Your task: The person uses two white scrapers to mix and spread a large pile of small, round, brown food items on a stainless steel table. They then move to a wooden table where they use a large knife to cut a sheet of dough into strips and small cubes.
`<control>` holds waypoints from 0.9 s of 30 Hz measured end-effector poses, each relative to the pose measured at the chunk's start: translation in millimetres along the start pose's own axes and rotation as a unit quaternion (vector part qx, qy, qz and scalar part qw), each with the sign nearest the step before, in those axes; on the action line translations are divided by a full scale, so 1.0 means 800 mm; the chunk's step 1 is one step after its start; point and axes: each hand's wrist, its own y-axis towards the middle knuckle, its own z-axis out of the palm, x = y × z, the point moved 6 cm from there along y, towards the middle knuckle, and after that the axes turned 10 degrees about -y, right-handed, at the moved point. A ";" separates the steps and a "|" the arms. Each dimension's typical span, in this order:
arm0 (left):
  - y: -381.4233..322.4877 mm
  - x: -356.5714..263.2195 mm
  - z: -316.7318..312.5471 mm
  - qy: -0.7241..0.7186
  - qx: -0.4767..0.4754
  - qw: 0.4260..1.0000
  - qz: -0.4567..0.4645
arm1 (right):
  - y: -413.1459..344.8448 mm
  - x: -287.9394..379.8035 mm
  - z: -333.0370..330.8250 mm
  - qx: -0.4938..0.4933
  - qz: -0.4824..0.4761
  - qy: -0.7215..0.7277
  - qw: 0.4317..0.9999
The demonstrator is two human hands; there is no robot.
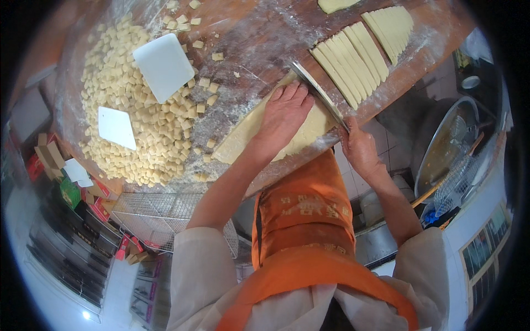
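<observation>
My right hand [358, 145] grips the handle end of a long knife [319, 91], whose blade runs edge-on across the end of a flat dough sheet [248, 128]. Pressed palm-down on that sheet is my left hand [287, 113], its fingertips close beside the blade. To the right of the knife lies a row of cut dough strips [352, 62], some slightly fanned apart. Beyond them sits a second group of strips [391, 31]. The blade hides part of the sheet's cut edge, and my left arm covers some of the sheet.
Small dough cubes [136, 95] form a large heap on the floured wooden board [256, 37], with two white scrapers [163, 68] on top. A wire basket [157, 219] stands below the board's near edge. At right are a large wok [443, 145] and a wire strainer [455, 186].
</observation>
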 end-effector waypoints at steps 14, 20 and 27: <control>-0.015 0.001 -0.012 0.006 0.008 1.000 0.002 | -0.017 -0.004 -0.049 -0.037 0.007 0.045 0.998; -0.016 0.003 -0.007 0.001 0.026 1.000 -0.005 | -0.026 0.016 -0.036 0.073 0.004 0.010 0.997; -0.019 0.005 -0.002 -0.002 0.033 0.999 -0.031 | -0.006 0.016 0.009 0.002 0.000 0.003 1.000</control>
